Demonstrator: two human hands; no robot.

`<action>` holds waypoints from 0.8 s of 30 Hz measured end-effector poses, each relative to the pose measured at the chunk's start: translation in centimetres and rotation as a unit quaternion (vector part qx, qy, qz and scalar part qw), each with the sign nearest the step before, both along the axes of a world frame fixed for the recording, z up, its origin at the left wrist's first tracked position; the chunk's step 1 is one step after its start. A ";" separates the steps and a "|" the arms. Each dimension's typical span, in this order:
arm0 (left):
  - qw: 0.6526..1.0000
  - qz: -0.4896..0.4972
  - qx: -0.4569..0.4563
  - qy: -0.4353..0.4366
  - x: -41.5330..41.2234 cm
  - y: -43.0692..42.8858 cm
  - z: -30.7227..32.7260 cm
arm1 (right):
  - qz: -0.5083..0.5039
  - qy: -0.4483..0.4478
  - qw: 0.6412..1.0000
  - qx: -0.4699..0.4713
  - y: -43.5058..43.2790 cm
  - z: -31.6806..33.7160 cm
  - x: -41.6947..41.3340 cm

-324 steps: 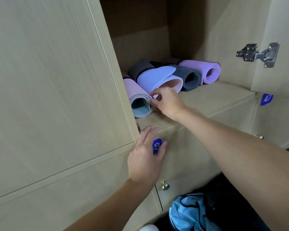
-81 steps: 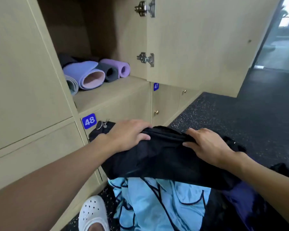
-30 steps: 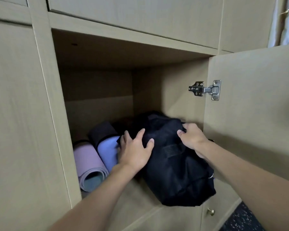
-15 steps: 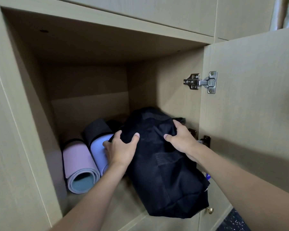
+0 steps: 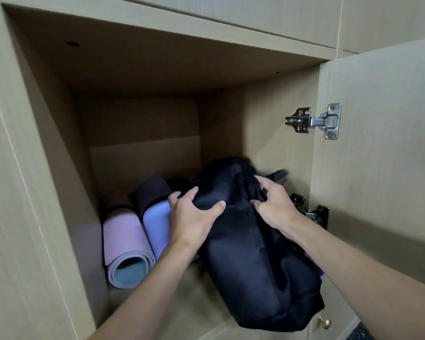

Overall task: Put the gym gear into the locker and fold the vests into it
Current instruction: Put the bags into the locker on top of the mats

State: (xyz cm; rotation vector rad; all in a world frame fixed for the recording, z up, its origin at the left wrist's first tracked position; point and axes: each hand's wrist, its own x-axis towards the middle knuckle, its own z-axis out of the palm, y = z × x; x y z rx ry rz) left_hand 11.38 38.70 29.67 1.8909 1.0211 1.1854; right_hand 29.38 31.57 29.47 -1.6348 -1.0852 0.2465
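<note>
Under both sets of fingers, a black bag (image 5: 255, 266) lies on the locker (image 5: 47, 168) floor, its near end jutting past the front edge. The left hand (image 5: 192, 217) curls over the bag's top and the right hand (image 5: 272, 207) pinches its fabric just beside, probably to shove it deeper. Just left of the left fingers, rolled mats (image 5: 128, 241) fill that side, so the bag sits by the right wall, near the open door (image 5: 378, 168).

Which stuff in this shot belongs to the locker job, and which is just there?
Job: black bag, gripped by left hand and right hand; pink mat; lilac mat; locker.
Just there: upper hinge; lower hinge; brass knob.
</note>
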 end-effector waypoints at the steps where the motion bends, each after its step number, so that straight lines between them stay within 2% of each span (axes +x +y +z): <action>1: 1.000 0.000 0.016 0.005 0.2 -0.2 0.5 | 0.002 -0.012 1.000 0.016 0.0 0.5 -0.4; 6: 0.993 0.038 0.113 -0.014 0.3 -0.4 3.7 | 0.020 -0.048 0.989 0.141 0.7 4.3 -1.6; 9: 0.984 0.092 0.145 -0.057 0.5 0.9 6.2 | 0.030 -0.079 0.981 0.172 3.2 7.4 -1.3; 11: 0.986 0.123 0.108 -0.030 1.3 2.8 6.7 | 0.036 -0.098 0.985 0.134 5.8 8.6 -0.7; 14: 0.994 0.094 0.001 0.061 2.7 4.1 3.4 | 0.003 -0.135 0.990 -0.036 8.3 7.3 0.0; 16: 0.997 0.061 -0.029 0.045 2.9 4.1 0.6 | -0.018 -0.186 0.976 -0.114 7.9 5.4 -0.4; 19: 0.996 0.036 -0.075 -0.018 2.9 3.2 -1.5 | -0.014 -0.238 0.965 -0.112 6.3 3.9 -1.2; 24: 0.995 0.004 -0.071 -0.063 2.4 2.7 -2.1 | -0.031 -0.281 0.953 -0.111 3.5 3.0 -1.6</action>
